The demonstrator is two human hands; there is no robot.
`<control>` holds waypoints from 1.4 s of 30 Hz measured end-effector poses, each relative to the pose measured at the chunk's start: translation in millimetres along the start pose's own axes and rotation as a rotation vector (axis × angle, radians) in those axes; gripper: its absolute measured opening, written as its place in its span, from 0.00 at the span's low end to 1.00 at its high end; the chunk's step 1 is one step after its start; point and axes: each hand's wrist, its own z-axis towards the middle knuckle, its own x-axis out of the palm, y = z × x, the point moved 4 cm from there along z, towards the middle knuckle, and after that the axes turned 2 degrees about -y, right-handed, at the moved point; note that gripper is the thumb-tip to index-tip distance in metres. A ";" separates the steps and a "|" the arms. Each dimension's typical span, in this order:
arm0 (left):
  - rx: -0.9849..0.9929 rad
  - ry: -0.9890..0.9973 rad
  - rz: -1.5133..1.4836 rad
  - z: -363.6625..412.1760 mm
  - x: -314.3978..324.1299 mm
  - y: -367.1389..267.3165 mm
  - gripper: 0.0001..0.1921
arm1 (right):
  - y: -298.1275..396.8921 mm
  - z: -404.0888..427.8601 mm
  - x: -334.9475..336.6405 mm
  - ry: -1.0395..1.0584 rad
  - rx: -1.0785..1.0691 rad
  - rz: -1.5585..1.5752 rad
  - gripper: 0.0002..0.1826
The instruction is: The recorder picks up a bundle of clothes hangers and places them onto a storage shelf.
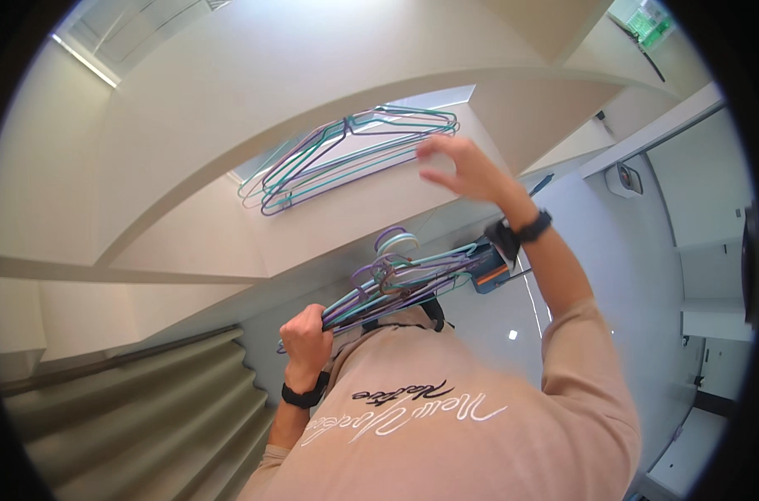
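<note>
My left hand [307, 341] grips a bundle of thin clothes hangers [385, 291] by one end, low in front of my chest. They are purple, teal, light blue and dark, with their hooks pointing away from my body. Farther off, a second group of similar hangers [354, 163] hangs close together, their hooks meeting near the top. Beside the right end of that group is my right hand [461, 166], raised and slightly blurred. Its thumb and fingers are apart with nothing between them. Whether a fingertip touches the hangers is unclear.
A pleated olive curtain [141, 419] is at the lower left. A pale curved ledge [329, 75] spans the top. Beyond my right forearm are a blue object with an orange stripe [489, 269] and a white device [623, 180]. White cabinets [708, 269] line the right side.
</note>
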 end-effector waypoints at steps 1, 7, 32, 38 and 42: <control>0.008 0.005 -0.003 2.0 1.8 -1.0 0.05 | 13.4 -16.5 2.3 0.036 0.030 0.047 0.20; 0.057 0.088 -0.118 20.0 27.1 -19.5 0.09 | 39.0 -145.2 50.8 0.275 0.327 0.090 0.23; 0.715 0.500 -0.137 -50.4 178.7 -351.5 0.17 | 39.6 -594.7 -47.2 -0.357 0.923 0.407 0.16; 0.615 0.389 -0.160 -71.7 180.7 -405.7 0.20 | 8.7 -633.0 -85.5 -0.307 0.848 0.452 0.15; 0.510 0.291 -0.125 -60.6 180.7 -416.3 0.20 | -12.2 -596.6 -128.7 -0.315 0.823 0.284 0.16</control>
